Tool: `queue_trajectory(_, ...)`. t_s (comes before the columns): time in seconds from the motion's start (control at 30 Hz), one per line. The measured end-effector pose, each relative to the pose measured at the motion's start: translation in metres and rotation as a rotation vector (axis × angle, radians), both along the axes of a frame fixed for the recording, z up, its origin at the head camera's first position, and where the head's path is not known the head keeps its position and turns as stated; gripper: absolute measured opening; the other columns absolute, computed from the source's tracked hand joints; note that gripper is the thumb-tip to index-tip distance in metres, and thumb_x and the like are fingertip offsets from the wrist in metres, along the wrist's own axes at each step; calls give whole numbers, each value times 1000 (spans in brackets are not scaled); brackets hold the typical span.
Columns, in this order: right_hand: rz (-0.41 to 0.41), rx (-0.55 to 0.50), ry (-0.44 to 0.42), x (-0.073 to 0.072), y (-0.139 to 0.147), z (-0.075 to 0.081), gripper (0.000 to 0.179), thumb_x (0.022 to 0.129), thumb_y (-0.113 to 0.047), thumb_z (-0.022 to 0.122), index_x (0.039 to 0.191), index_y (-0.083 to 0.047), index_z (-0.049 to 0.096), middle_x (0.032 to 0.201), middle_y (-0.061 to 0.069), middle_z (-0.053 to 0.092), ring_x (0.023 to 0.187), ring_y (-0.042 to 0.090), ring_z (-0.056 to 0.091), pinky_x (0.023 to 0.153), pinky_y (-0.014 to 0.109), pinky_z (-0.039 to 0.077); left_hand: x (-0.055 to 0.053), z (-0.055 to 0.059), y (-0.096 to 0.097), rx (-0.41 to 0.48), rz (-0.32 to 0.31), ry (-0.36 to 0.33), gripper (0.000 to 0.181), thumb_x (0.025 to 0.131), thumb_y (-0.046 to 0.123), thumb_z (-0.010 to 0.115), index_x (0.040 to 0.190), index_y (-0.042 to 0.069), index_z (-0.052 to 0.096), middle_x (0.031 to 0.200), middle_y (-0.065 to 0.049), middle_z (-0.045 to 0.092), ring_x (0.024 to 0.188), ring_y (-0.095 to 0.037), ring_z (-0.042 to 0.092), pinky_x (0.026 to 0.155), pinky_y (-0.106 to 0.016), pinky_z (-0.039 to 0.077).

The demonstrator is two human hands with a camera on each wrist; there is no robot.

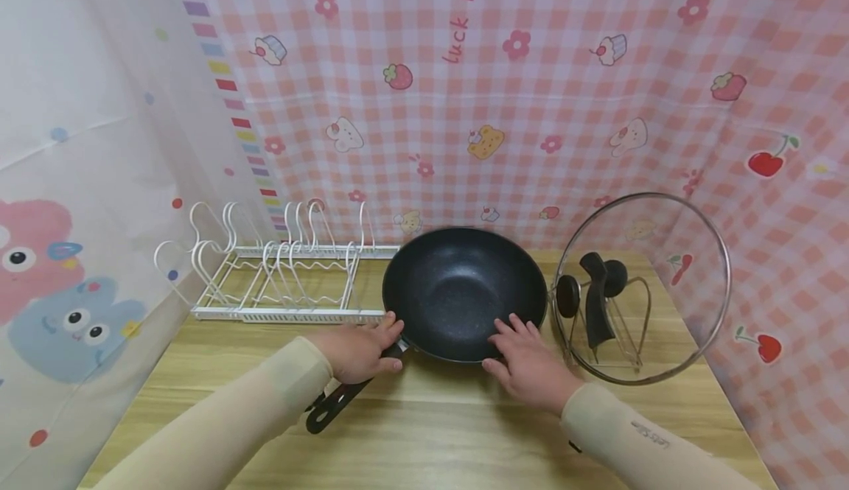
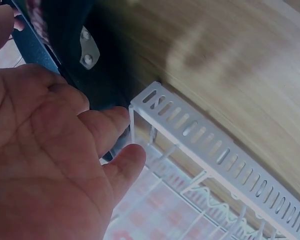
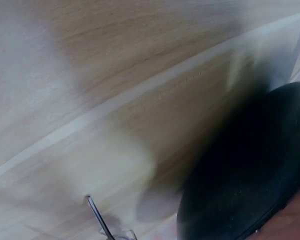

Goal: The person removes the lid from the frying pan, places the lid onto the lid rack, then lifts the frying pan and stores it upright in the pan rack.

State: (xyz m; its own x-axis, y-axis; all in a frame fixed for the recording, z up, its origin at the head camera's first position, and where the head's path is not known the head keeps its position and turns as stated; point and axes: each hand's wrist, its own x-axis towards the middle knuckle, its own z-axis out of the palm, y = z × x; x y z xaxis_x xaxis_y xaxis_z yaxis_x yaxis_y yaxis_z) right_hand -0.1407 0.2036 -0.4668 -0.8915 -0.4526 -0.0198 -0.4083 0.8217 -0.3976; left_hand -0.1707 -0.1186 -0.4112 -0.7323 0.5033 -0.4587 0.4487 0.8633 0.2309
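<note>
A black wok (image 1: 464, 291) sits on the wooden table, its inside facing up. Its black handle (image 1: 334, 405) points toward the near left. My left hand (image 1: 358, 350) lies over the handle's inner end at the wok's left rim, fingers extended. The left wrist view has that palm (image 2: 45, 165) beside the dark wok wall and a riveted metal plate (image 2: 89, 49). With loosely spread fingers, my right hand (image 1: 537, 368) touches the wok's near right rim. Only a sliver of the right hand (image 3: 287, 225) shows in the right wrist view, beside the wok's dark outside (image 3: 240, 165).
To the left stands a white expandable dish rack (image 1: 285, 317) with upright loops, its end close to the wok. A glass lid (image 1: 724, 284) with a steel rim leans on a wire stand (image 1: 645, 320) at the right. Patterned cloth (image 1: 424, 107) hangs behind.
</note>
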Motion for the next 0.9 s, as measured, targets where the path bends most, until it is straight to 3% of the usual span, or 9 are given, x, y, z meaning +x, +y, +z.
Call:
queue_trajectory(0.17,-35,22,17,0,-2,-4,49,109,-35,56,137,5,63,160,29,45,157,50,26,128,67,17,-2,-2,-5,41,-34,12,73,109,51,48,167,11,28,176,-13,18,161,-38,24,128,-62,25)
queue_trajectory(0.33,-39,21,26,-1,-2,-4,49,109,-35,57,136,6,63,159,29,46,157,50,27,128,66,18,-9,-7,-16,75,-69,98,69,110,44,51,165,8,32,174,-15,25,157,-47,31,125,-64,30)
queue_trajectory(0.43,-43,22,23,-1,-2,-5,52,109,-37,56,137,6,63,160,28,46,157,49,27,128,66,18,-13,-12,-20,70,-50,141,73,108,48,54,165,8,33,174,-14,28,154,-50,35,122,-65,33)
queue_trajectory(0.6,-52,26,16,-2,-4,-7,56,109,-42,56,138,5,62,161,27,45,158,48,26,128,65,17,-20,-19,-24,73,-12,129,80,105,55,56,166,10,30,175,-11,25,154,-49,35,122,-62,36)
queue_trajectory(0.9,-68,21,24,0,-4,-7,53,109,-39,56,138,5,62,161,27,45,158,48,26,129,65,16,-23,-26,-26,106,-23,129,81,105,53,57,166,9,30,175,-14,24,153,-48,37,122,-55,39)
